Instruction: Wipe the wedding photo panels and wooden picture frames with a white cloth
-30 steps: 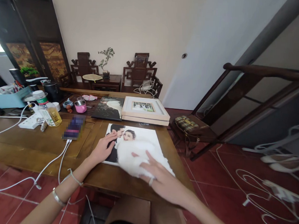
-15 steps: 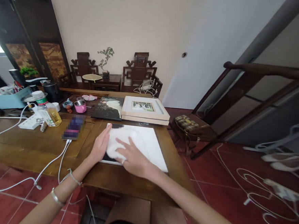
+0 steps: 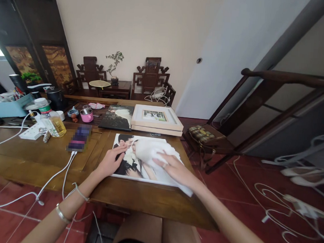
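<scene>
A large photo print (image 3: 128,160) of a couple lies flat near the front edge of the wooden table (image 3: 51,158). My left hand (image 3: 111,161) rests on the print's left edge, fingers spread flat, holding it down. My right hand (image 3: 172,167) presses a white cloth (image 3: 151,150) onto the right half of the print, fingers laid over the cloth. The cloth covers part of the picture and hangs a little past the print's lower right corner.
Behind the print lie a dark photo print (image 3: 118,117) and stacked light-wood picture frames (image 3: 156,119). To the left are a phone (image 3: 79,138) on a white cable, a power strip (image 3: 32,131), a bottle (image 3: 56,124) and a pink cup (image 3: 87,115). A chair (image 3: 205,135) stands to the right.
My right hand has swept the white cloth across the print, from its lower right to its left side and now back to the right, uncovering the couple. My left hand stayed on the left edge.
</scene>
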`<state>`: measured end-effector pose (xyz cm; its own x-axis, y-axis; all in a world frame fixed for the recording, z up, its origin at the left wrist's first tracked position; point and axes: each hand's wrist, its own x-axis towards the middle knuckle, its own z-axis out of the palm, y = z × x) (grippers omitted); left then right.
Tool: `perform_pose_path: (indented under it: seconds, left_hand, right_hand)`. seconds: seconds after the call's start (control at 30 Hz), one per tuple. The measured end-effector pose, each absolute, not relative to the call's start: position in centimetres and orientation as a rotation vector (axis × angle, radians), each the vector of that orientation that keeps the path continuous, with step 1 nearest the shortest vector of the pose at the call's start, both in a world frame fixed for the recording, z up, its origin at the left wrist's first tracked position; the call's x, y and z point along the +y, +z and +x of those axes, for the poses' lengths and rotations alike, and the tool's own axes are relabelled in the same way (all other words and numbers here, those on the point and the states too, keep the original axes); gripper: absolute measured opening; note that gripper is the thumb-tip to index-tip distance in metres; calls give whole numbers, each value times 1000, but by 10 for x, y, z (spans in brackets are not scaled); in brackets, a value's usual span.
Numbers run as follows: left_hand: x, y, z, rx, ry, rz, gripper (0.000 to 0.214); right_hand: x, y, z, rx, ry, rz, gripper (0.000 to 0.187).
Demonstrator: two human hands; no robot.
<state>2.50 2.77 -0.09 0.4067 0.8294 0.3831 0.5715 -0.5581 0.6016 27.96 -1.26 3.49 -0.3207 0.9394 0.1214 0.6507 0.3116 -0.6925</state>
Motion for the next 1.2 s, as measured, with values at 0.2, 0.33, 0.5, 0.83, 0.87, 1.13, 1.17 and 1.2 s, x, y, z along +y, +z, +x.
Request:
perform_pose_path:
  seconds: [0.2,0.33,0.5,0.83,0.87,1.13,1.17,1.2]
  left_hand:
    - [28,-1,26,1188,945,2284,35]
    - [29,-3,26,1165,950,2291,35]
    - [30,-5,24,1189,950,2277,33]
    - [30,-1,22,1147,934,2295,36]
    - [30,-1,23,1150,941,2286,35]
    - [29,-1,24,1201,948,2258,37]
    - [28,-1,24,1206,952,2256,37]
    - [28,-1,24,1208,950,2257,37]
  right_hand:
    - [40,47,245,-1856,951,-1221,36]
    - [61,48,210,-1826,1195,-1181,40]
    - [66,47,196,-1880,1175,-1159,38]
    - [52,28,301,-1828,848,-1420,49]
    - [50,24,308,-1819,819,-1470,51]
    - [-45,17,308,-2047,834,-1574,47]
    - [-60,22,307,-2116,872,-1535,43]
    - [-73,28,306,-2185,925,-1499,41]
